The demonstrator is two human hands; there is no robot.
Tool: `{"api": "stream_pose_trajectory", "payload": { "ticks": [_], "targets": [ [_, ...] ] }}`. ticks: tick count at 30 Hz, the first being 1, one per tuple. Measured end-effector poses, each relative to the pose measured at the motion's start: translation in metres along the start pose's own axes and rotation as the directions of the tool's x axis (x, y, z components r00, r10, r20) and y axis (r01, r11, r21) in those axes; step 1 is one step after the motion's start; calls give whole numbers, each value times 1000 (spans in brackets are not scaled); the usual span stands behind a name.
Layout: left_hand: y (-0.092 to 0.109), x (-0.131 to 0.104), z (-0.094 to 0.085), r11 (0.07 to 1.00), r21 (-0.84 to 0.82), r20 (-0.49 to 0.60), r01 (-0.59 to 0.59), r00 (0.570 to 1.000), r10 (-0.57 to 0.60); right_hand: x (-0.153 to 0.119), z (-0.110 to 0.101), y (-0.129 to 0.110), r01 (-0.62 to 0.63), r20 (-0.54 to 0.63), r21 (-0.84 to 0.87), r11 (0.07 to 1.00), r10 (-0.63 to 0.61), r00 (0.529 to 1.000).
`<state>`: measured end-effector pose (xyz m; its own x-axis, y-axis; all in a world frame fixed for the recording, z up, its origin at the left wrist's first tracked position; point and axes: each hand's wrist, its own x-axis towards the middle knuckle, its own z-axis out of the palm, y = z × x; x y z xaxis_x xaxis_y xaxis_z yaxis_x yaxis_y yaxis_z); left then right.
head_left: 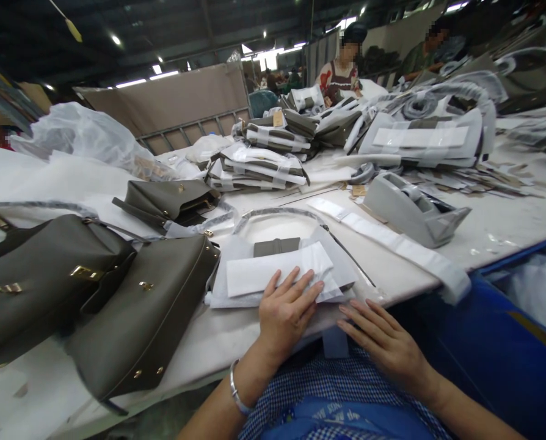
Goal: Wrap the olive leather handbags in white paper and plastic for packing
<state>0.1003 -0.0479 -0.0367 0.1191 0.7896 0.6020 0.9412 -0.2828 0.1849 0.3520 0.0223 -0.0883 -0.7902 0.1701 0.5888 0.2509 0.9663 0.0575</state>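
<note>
In front of me a handbag point(276, 245) lies flat, mostly covered in white wrapping paper point(222, 299). Its wrapped handle point(273, 212) arches away from me. A folded white paper strip point(250, 276) lies across the bag. My left hand point(286, 308) rests on this strip and the wrapping, fingers spread and flat. Beside the bag's near right corner, my right hand point(385, 336) is held with fingers stretched out, nothing in it. A thin dark strap point(349, 253) runs along the bag's right side.
Olive handbags point(149, 305) stand close on the left. A grey tape dispenser point(408, 208) sits to the right, near a long white paper strip point(392, 238). Wrapped bags point(259, 168) are piled further back. A co-worker point(341, 67) is across the table; a blue bin point(497, 342) is at lower right.
</note>
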Motion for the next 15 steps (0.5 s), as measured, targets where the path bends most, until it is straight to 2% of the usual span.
{"api": "stream_pose_trajectory", "payload": {
  "ticks": [3,6,11,15],
  "targets": [
    [-1,0,-2,999,21,31,-27,999,27,-3,17,-6,25,-33,-5,1000,-25,999],
    [-1,-1,-4,998,44,60,-49,997,46,8,26,-8,52,-108,71,996,-44,993],
    [-1,-2,-1,996,77,28,-53,998,51,23,19,-12,72,-137,250,966,-38,990],
    [0,-2,3,994,93,-11,-52,999,53,24,12,-20,8,-112,330,944,31,993]
  ]
}}
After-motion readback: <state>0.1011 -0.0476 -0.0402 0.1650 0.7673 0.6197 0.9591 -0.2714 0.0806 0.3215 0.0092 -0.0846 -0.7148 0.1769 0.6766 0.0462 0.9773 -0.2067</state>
